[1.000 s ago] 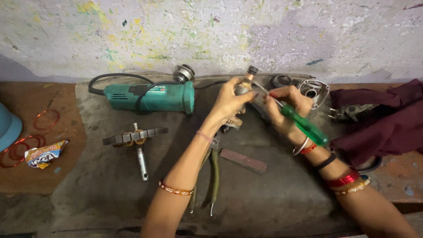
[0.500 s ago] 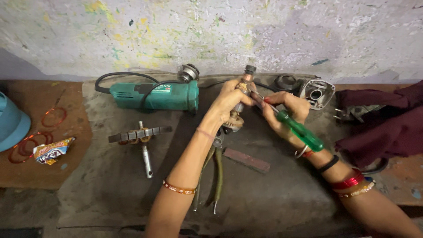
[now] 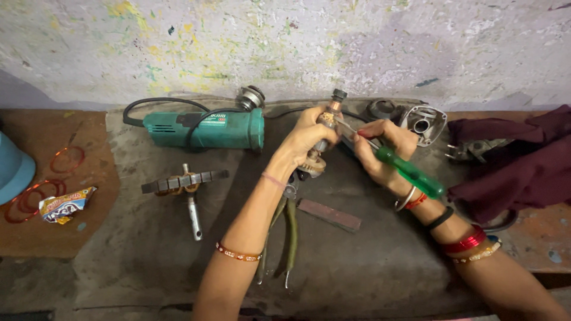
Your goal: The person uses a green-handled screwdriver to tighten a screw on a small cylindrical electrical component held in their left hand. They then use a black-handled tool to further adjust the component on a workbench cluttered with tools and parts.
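grey mat (image 3: 148, 249) had free room in front, while left hand (image 3: 306, 139) gripped the armature (image 3: 324, 137) and right hand (image 3: 380, 145) clasped the green screwdriver (image 3: 410, 175) against it.

Left hand (image 3: 306, 139) grips motor armature (image 3: 324, 134) upright; right hand (image 3: 383, 148) presses green-handled screwdriver (image 3: 407, 172) tip against it.

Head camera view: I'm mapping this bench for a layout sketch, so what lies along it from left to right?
Blue object → copper wire rings → crumpled wrapper → teal angle grinder → left hand holding armature → right hand with green screwdriver → maroon cloth.
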